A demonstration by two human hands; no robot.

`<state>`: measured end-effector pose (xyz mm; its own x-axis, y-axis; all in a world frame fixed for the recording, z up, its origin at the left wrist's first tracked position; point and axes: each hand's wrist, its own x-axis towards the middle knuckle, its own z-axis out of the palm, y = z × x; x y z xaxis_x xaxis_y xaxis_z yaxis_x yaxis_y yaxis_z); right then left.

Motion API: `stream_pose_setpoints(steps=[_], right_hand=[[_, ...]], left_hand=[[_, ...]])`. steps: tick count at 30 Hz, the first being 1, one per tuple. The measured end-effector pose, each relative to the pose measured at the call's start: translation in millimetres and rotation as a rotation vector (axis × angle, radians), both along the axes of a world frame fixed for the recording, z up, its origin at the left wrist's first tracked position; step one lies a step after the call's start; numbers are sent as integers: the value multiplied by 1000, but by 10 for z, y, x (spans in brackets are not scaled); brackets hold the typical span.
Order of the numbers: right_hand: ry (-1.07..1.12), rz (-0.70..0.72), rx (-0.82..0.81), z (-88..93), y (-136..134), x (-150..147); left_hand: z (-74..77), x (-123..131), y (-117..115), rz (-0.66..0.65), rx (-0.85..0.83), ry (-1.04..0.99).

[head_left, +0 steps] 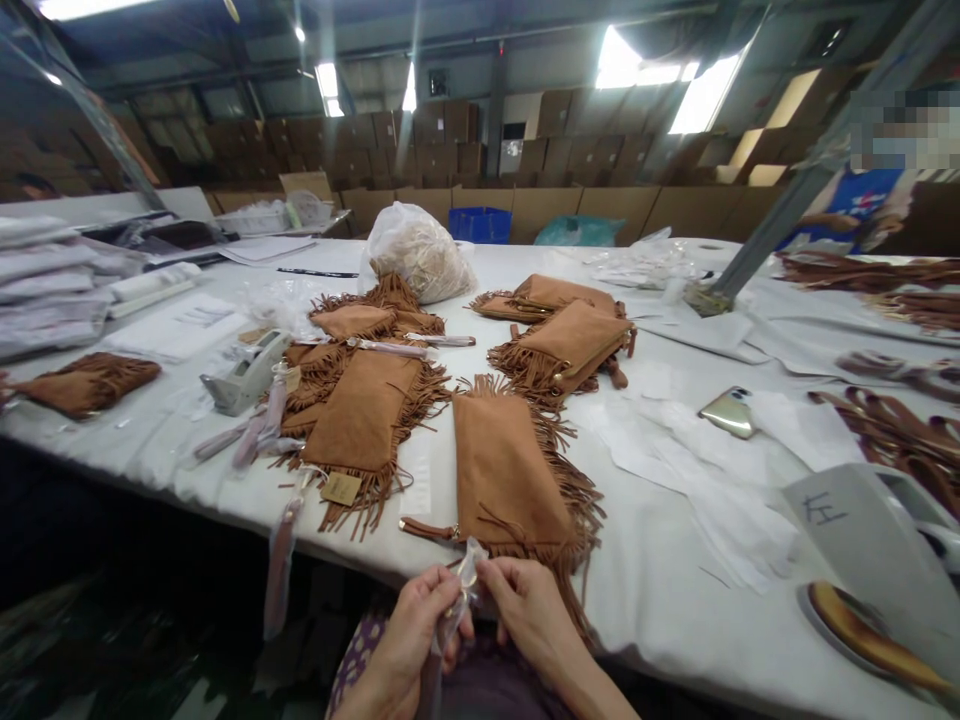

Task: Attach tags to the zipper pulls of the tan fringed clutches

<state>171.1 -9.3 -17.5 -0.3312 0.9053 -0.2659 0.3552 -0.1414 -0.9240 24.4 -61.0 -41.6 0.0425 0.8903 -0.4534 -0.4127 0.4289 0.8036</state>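
At the table's front edge, my left hand (421,625) is closed round a strap wrapped in clear plastic (448,628). My right hand (529,605) pinches the upper end of the same wrapping; a small bit of metal glints there. Just beyond my fingers lies a brown suede pouch (504,465) with fringe down its right side and a zip pull pointing left. Left of it rests another fringed pouch (365,410) with a tan paper tag (340,488). From that tag's side, a plastic-wrapped strap (281,565) hangs over the edge.
More fringed pouches (571,345) are piled farther back, before a filled plastic bag (416,250). One tape dispenser (247,375) stands left, another (874,550) at right front. A phone (727,412) lies among white papers. A metal post (795,170) rises at right; a person (851,210) is beyond it.
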Motion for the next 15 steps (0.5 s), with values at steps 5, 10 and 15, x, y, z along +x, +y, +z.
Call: stream_pose_setpoints(steps=[5, 10, 15], right_hand=[[109, -266, -100, -6, -173, 59], [365, -165, -284, -127, -273, -152], [452, -284, -309, -283, -175, -261]], left_hand=[[-38, 45, -7, 45, 142, 335], [-94, 126, -13, 77, 271, 569], [-216, 157, 15, 219, 285, 616]])
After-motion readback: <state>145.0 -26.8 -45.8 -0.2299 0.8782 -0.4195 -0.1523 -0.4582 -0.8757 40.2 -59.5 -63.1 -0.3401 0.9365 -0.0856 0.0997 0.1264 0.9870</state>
